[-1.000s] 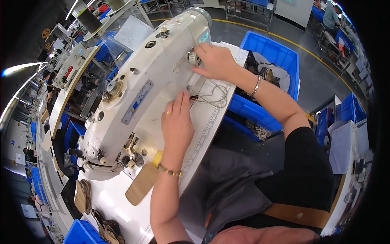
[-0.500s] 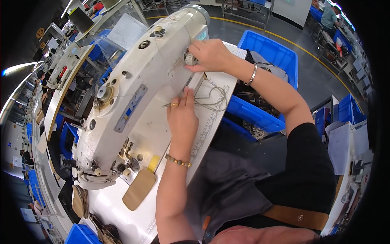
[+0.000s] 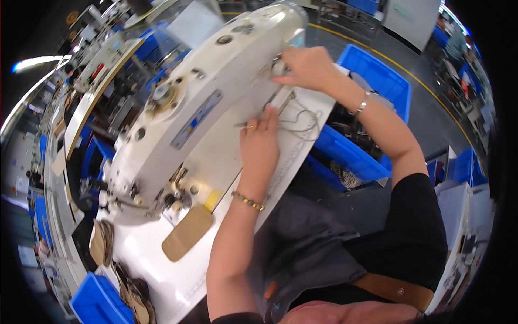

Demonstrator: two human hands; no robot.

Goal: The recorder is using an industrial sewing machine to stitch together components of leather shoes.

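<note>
Well, your right hand is up at the pale knob on the white sewing machine. Your thumb and finger sit on either side of it, so they seem to be pinching it. The knob looks hard and fixed to the machine, so there is no weight to lift — it should only turn. Hold it lightly by its round edge, as a smooth rim may slip. Your left hand lies low beside the machine, its long fingers close together. A thin grey tip pokes out beside them, but I cannot tell if those fingers grip it. A loop of cord lies just right of that hand; it looks soft, light and bendy, and easy to take anywhere. Nearer you, a flat tan piece rests on the white table, by a yellow patch. It looks light and a bit stiff — best held by its edges.
</note>
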